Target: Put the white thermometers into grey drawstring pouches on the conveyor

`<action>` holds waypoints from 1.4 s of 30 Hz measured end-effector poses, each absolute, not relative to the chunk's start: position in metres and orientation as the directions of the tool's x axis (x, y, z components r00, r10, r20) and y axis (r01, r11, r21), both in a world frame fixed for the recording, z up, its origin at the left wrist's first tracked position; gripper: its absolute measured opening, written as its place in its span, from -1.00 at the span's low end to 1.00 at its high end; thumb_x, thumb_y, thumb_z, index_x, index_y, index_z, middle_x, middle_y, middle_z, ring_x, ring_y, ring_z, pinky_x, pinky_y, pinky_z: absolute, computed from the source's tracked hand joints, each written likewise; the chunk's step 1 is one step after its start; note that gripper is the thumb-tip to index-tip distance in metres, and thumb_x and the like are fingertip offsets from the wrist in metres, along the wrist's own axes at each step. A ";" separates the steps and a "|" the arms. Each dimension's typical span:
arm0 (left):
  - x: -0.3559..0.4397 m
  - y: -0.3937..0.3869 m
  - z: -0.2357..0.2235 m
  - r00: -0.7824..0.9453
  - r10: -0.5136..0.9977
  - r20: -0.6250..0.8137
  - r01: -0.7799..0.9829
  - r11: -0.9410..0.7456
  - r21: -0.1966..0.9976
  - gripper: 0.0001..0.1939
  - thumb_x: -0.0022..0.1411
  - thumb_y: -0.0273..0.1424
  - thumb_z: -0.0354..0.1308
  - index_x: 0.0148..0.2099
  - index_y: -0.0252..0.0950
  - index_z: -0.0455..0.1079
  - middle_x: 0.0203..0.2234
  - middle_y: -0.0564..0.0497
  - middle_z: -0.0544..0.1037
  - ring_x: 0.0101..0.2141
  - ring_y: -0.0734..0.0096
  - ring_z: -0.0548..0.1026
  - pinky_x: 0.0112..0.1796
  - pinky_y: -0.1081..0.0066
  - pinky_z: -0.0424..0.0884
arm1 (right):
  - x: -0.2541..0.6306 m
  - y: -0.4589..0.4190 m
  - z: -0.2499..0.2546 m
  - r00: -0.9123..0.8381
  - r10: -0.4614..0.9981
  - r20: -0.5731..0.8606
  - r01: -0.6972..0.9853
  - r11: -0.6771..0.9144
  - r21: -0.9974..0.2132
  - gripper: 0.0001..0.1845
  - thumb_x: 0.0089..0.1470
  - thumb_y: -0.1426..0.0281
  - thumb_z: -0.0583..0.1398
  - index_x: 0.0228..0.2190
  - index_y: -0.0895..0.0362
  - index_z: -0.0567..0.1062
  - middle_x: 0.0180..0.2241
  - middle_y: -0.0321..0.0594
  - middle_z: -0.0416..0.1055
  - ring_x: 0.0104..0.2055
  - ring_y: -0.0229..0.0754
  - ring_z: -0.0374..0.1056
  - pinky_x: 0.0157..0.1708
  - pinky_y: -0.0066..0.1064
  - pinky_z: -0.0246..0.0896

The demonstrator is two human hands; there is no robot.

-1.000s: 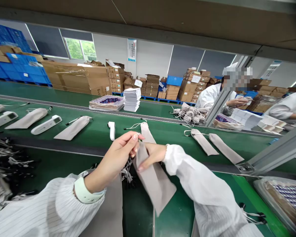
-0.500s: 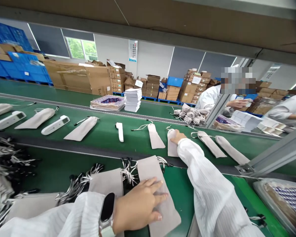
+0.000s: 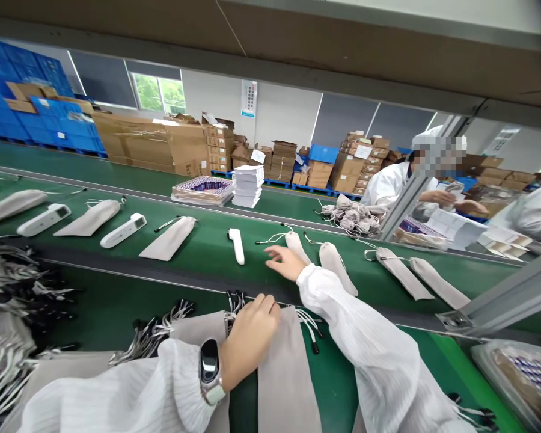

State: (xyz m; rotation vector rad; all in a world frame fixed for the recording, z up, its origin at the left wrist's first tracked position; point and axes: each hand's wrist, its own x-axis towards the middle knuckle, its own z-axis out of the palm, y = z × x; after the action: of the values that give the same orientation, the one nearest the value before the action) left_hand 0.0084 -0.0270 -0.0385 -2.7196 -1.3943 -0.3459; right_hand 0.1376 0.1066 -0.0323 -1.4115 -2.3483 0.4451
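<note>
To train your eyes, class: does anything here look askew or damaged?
Mainly the white device near the right hand: it shows no screen and slants differently from the two similar devices farther left. No damage is visible.

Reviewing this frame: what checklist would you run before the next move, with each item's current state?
1. Right hand free: ok, open and holding nothing.
2. Nearest white device in hand: not ok, it lies on the belt, apart from the right hand.
3. That device uncovered: ok, nothing lies over it.
4. Cord off the device: ok, its end stops short.
5. Left hand gripping the pouch beneath it: cannot tell, the hand hides its own hold.
</note>
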 end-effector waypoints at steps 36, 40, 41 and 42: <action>-0.010 0.004 -0.014 0.167 0.887 0.432 0.559 -0.445 0.699 -0.80 0.22 -0.29 -0.14 -0.41 -0.26 0.16 -0.47 0.08 0.24 -0.43 0.43 0.25 -0.38 0.43 0.16 | 0.137 0.076 0.012 -0.549 0.836 -0.007 0.070 0.038 -0.997 -0.64 -0.12 0.09 0.14 -0.46 0.12 0.24 -0.66 -0.47 0.12 -0.67 -0.48 0.07 -0.69 -0.65 0.02; -0.013 0.009 -0.011 0.140 0.865 0.482 0.513 -0.480 0.712 -0.81 0.19 -0.31 -0.09 -0.41 -0.27 0.21 -0.44 0.06 0.21 -0.42 0.45 0.25 -0.41 0.47 0.20 | 0.135 0.072 0.007 -0.662 0.745 -0.088 0.173 0.037 -0.984 -0.53 -0.13 -0.02 0.06 -0.56 0.17 0.25 -0.69 -0.45 0.09 -0.68 -0.46 0.07 -0.74 -0.64 -0.04; -0.014 0.010 -0.010 0.137 0.864 0.484 0.501 -0.482 0.719 -0.81 0.19 -0.30 -0.08 -0.40 -0.27 0.22 -0.43 0.06 0.20 -0.41 0.45 0.25 -0.41 0.48 0.21 | 0.134 0.071 0.007 -0.676 0.723 -0.142 0.208 0.002 -0.978 -0.50 -0.13 -0.06 0.04 -0.54 0.17 0.27 -0.69 -0.43 0.12 -0.69 -0.45 0.08 -0.75 -0.62 -0.03; -0.015 0.011 -0.009 0.130 0.865 0.485 0.494 -0.481 0.724 -0.81 0.19 -0.30 -0.08 -0.39 -0.28 0.24 -0.42 0.05 0.19 -0.41 0.46 0.25 -0.42 0.49 0.21 | 0.134 0.070 0.007 -0.681 0.706 -0.196 0.256 -0.022 -0.967 -0.46 -0.14 -0.09 0.01 -0.53 0.17 0.29 -0.69 -0.41 0.15 -0.70 -0.44 0.08 -0.76 -0.61 -0.05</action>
State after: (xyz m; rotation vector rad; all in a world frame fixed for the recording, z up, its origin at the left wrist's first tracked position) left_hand -0.0146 0.0109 -0.0090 -2.6212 -1.6954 -1.6776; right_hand 0.1336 0.0703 0.0066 -1.0046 -1.9070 1.7499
